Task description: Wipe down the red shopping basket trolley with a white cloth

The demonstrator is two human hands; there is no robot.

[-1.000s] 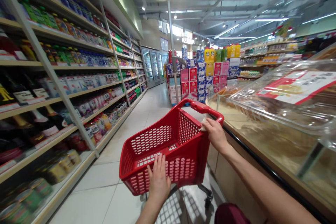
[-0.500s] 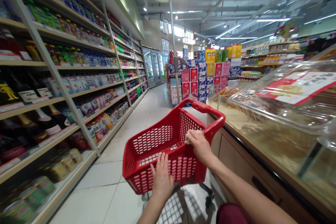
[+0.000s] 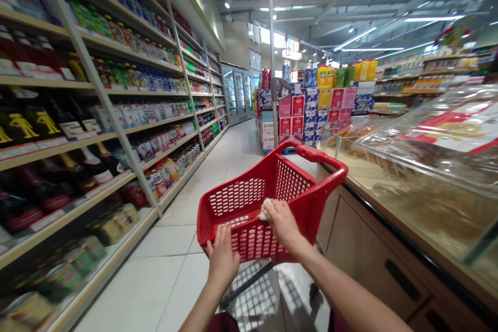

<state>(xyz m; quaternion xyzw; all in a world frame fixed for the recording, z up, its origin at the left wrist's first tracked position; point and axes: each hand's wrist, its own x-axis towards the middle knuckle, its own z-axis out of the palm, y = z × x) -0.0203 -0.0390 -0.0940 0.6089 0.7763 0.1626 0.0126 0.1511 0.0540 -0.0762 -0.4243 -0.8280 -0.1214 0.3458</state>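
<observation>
A red plastic shopping cart [image 3: 299,179] stands in front of me, its handle toward the right. My right hand [image 3: 280,222] is closed on a crumpled whitish cloth [image 3: 264,209] and presses it against the top rim of the cart's near side. Its fingers partly hide the cloth, so I cannot tell whether it is fabric or tissue. My left hand [image 3: 224,259] lies with fingers stretched out on the near side of the basket, close to its left corner, holding nothing.
Shelves of bottles and cans [image 3: 128,129] line the left side. At the right is a wooden counter [image 3: 361,238] with clear plastic food packs [image 3: 436,140]. Stacked cartons [image 3: 298,114] and a metal post [image 3: 272,62] stand beyond the cart, with glass-door fridges [image 3: 233,93] farther back.
My right hand has slid the cloth along the near rim, away from the handle and toward my left hand. The left hand stays near the left corner. The view has shifted slightly.
</observation>
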